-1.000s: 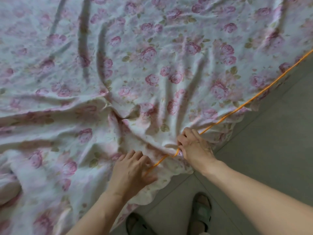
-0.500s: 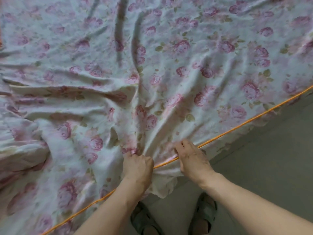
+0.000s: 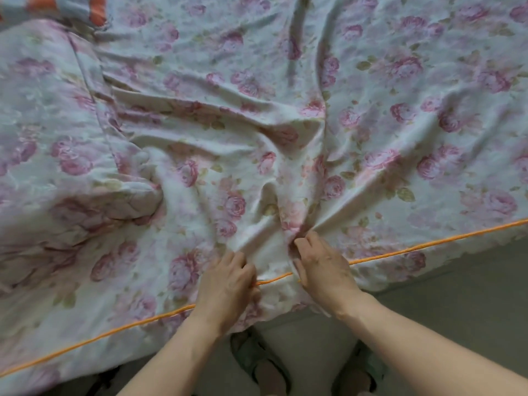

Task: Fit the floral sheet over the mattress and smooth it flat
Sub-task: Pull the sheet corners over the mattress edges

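Floral sheet (image 3: pixel 285 115) spread wrinkled across the bed, near edge with orange piping (image 3: pixel 428 247) overhanging toward the floor (image 3: pixel 457 310). Left hand (image 3: pixel 225 284) and right hand (image 3: pixel 323 270) close together at that edge, fingers curled, each bunching a fold of sheet. Creases fanning outward from beyond the fingertips. Piping running beneath both hands. Slippered feet (image 3: pixel 268 370) below the wrists.
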Available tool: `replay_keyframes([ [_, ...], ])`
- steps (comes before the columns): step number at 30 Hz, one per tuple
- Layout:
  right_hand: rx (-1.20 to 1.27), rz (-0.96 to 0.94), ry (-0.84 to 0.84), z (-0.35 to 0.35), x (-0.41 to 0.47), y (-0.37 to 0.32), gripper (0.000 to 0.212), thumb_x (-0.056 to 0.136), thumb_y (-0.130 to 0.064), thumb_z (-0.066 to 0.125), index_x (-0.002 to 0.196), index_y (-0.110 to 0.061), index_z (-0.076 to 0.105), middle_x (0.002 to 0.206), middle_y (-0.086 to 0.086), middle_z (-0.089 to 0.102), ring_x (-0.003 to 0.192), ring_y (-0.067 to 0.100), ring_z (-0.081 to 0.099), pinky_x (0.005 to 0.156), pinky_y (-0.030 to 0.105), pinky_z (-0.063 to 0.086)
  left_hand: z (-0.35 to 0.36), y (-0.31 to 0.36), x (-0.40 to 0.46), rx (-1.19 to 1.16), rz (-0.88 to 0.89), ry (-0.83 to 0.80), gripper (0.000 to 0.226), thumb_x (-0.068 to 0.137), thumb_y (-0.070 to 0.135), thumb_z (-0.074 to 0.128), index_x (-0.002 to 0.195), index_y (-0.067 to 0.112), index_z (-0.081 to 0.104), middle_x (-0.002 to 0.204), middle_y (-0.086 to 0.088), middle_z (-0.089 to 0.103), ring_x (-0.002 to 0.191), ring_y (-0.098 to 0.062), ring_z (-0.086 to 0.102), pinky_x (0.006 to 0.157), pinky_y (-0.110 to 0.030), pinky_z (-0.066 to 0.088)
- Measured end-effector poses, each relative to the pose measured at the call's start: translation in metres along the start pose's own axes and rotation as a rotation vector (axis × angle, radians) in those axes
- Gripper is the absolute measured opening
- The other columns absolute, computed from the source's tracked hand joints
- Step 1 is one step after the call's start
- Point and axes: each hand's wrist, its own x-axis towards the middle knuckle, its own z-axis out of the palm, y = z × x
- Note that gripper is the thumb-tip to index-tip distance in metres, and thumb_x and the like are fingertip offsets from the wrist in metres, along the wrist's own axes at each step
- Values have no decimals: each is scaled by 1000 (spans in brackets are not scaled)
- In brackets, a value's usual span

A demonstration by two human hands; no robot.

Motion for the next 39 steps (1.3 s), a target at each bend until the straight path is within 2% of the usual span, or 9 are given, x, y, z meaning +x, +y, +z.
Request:
replay_keyframes([
  [8, -54, 4, 34, 6, 8, -27, 17, 78, -8, 70, 82, -17, 56, 76, 0, 54, 62, 24, 54, 54, 26, 25, 1, -29, -16, 103, -17, -138, 35, 35, 19, 88, 58, 20, 61, 56, 0, 58, 59, -23, 59, 60, -30, 46],
  [11, -47, 5, -84, 10, 13, -52, 19, 85, -8, 51, 100, -18, 52, 98, 1, 57, 87, 29, 56, 64, 31, 26, -5, -58, -31, 164, -132, -279, 18, 83, 23, 63, 100, 19, 65, 103, -5, 69, 102, -27, 61, 90, -33, 37],
  [13, -33, -11, -115, 15, 15, -68, 20, 89, -9, 44, 105, -20, 50, 105, 1, 56, 91, 31, 55, 65, 34, 27, -3, -65, -32, 132, -133, -339, 22, 91, 20, 52, 109, 19, 62, 114, -6, 66, 110, -28, 57, 95, -33, 32],
  [17, -54, -89, -130, 30, 25, -102, 23, 84, -6, 51, 103, -17, 57, 97, 3, 62, 86, 29, 60, 66, 33, 34, 0, -72, -47, -12, -88, -167, 17, 89, 24, 56, 105, 20, 61, 108, -4, 64, 107, -29, 55, 91, -35, 34],
  [20, -46, -105, -119, 36, 31, -124, 20, 85, -7, 53, 98, -20, 59, 93, 0, 61, 76, 30, 60, 60, 30, 30, 14, -87, -69, -226, -72, 18, 27, 70, 36, 77, 82, 23, 57, 83, 2, 58, 82, -24, 59, 67, -34, 39],
  [22, -64, -130, -115, 40, 32, -145, 19, 85, -7, 54, 97, -21, 58, 90, 0, 61, 73, 29, 59, 56, 31, 32, 21, -100, -85, -278, -95, 79, 36, 64, 44, 80, 79, 26, 54, 81, 7, 53, 75, -18, 55, 62, -29, 39],
  [29, -73, -216, -134, 52, 42, -213, 18, 92, -13, 48, 108, -19, 56, 100, 0, 59, 86, 27, 59, 63, 31, 32, 11, -148, -121, -424, -283, 247, 31, 69, 40, 73, 94, 26, 60, 92, 8, 55, 88, -17, 56, 73, -33, 46],
  [33, -74, -216, -165, 64, 54, -243, 34, 95, -18, 45, 129, -25, 47, 119, -4, 57, 95, 25, 58, 72, 33, 42, 16, -173, -141, -456, -408, 203, 38, 83, 43, 63, 117, 26, 55, 115, 8, 50, 109, -15, 47, 89, -30, 36],
  [39, -68, -332, -269, 83, 62, -285, 34, 96, -27, 47, 129, -25, 46, 119, -4, 51, 104, 19, 55, 71, 32, 46, 29, -206, -180, -453, -526, 137, 50, 86, 43, 62, 130, 28, 44, 125, 8, 41, 119, -14, 38, 93, -28, 34],
])
